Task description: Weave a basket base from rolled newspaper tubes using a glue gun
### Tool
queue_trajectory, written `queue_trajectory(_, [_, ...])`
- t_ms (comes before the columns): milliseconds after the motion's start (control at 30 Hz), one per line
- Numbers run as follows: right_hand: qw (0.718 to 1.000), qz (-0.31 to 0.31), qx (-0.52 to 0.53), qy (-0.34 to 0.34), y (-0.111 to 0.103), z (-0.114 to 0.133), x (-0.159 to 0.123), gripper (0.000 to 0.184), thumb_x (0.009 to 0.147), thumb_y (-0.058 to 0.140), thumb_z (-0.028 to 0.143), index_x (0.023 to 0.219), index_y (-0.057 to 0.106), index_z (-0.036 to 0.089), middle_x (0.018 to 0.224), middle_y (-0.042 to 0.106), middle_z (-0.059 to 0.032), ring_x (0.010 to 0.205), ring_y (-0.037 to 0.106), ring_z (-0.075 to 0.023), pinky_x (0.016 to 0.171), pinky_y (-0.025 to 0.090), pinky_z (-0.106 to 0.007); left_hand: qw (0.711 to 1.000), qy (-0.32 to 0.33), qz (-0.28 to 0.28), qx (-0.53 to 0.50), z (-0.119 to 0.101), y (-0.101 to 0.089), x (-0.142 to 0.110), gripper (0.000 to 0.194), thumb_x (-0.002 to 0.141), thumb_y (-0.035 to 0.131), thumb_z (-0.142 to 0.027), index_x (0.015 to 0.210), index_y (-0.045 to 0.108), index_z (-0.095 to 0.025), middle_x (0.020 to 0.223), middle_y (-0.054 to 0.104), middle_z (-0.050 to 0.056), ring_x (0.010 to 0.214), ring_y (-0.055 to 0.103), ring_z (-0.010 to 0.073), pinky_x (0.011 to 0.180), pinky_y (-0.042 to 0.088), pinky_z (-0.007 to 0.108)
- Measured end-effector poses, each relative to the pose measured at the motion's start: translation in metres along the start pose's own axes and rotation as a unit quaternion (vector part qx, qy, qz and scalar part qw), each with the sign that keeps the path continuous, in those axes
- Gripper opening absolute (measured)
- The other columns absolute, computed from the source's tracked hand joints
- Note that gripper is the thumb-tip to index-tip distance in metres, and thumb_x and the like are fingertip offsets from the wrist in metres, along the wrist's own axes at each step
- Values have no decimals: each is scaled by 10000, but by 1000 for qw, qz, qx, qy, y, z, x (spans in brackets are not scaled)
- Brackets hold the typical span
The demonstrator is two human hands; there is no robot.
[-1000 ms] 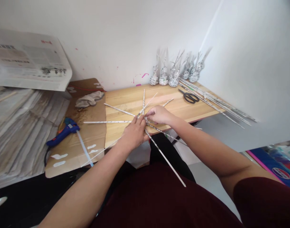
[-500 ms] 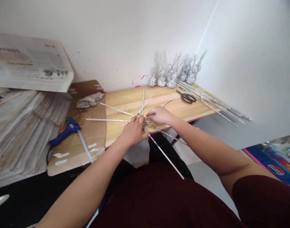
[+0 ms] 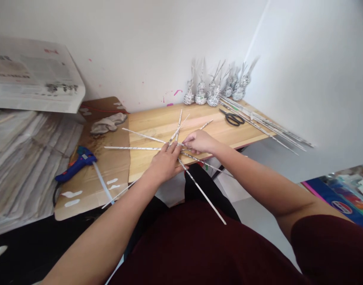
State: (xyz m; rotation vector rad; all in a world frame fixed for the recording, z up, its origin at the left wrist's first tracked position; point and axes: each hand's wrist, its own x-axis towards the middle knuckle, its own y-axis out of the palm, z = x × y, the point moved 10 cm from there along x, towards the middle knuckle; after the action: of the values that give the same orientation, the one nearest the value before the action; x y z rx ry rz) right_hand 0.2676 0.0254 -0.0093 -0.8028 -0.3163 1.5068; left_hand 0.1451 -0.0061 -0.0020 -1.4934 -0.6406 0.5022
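Thin rolled newspaper tubes (image 3: 202, 190) fan out like spokes from a crossing point at the table's front edge. My left hand (image 3: 166, 160) lies over that crossing, its fingers on top of the tubes and holding them there; the hub beneath is mostly hidden. Just to its right, my right hand (image 3: 200, 141) is closed in a pinch on a tube by the hub. One tube (image 3: 132, 148) points left, while others stretch away toward the wall. The lowest one slants down over my lap.
Woven paper gourd shapes (image 3: 201, 93) stand along the wall. Black-handled scissors (image 3: 233, 118) and loose paper tubes (image 3: 267, 126) lie to the right. On cardboard (image 3: 118, 166) at left are a blue glue gun (image 3: 77, 163) and a glove (image 3: 108, 123). Stacked newspapers (image 3: 29, 170) fill the far left.
My left fingers have spread a little over the hub. The right hand keeps its pinch, almost in place. The whole view has shifted slightly.
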Motion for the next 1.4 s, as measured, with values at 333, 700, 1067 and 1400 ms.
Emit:
queue_trajectory(333, [953,-57,-242,-173,-8,24,-16,245,881,613,209,1068,771,193,1098,756,-76,1059,679,-222,897,471,-270,999,-27,1,-39,5,-6,0,866,781,695,-565,1469,342,-175,1450,522,116,1383,395,327,1093,430,433])
queue_trajectory(700, [982,2,-150,-118,-2,17,-11,264,883,570,123,1070,751,169,1074,761,-55,980,689,-176,832,471,-212,1000,-18,16,-12,3,-1,4,943,771,696,-597,1505,340,-123,1527,434,128,1388,386,353,1141,371,432])
queue_trajectory(1067, [903,-55,-300,-304,3,26,-38,282,927,474,157,1126,674,170,1057,718,-83,975,619,-199,827,397,-264,1000,-7,-3,-6,1,-5,6,831,715,768,-567,1404,457,-222,1457,503,102,1322,455,317,1115,394,406])
queue_trajectory(1400, [863,-72,-448,-222,0,34,-52,175,840,584,224,872,713,110,951,707,-185,920,617,-277,805,399,-340,1000,-7,-7,-2,1,-4,4,849,730,764,-548,1432,435,-202,1471,489,103,1334,438,332,1123,397,418])
